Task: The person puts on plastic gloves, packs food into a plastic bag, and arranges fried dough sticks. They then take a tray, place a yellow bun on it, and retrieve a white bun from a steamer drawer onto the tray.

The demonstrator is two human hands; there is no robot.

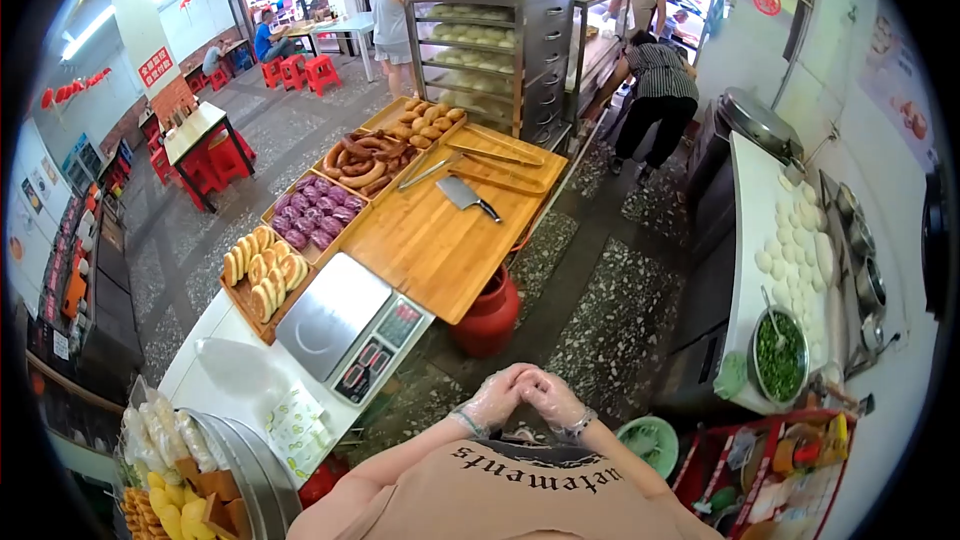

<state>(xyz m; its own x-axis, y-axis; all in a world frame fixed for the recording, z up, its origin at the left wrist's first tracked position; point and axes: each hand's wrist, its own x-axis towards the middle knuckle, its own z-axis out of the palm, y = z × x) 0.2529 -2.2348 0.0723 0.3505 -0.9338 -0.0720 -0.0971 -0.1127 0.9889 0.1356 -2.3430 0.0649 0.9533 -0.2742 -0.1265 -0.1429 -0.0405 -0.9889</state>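
My left hand [491, 402] and my right hand [555, 401] meet in front of my chest, both in clear plastic gloves. Their fingers are closed and pressed against each other; whatever may lie between them is hidden. Left of them, on the white counter, sits a digital scale [333, 312] with a bare metal plate. Beyond it lies a wooden cutting board [430, 248] bearing a cleaver [466, 198] and tongs [425, 172]. Trays along the board hold pale buns [266, 273], purple wrapped pieces [312, 212], sausages [366, 158] and browned rolls [428, 122].
A steamer cabinet [470, 55] stands behind the board. On the right counter are dough rounds [795, 240] and a bowl of chopped greens [779, 355]. A red barrel [486, 315] stands under the board. One person [655, 90] bends over in the aisle; others are farther back.
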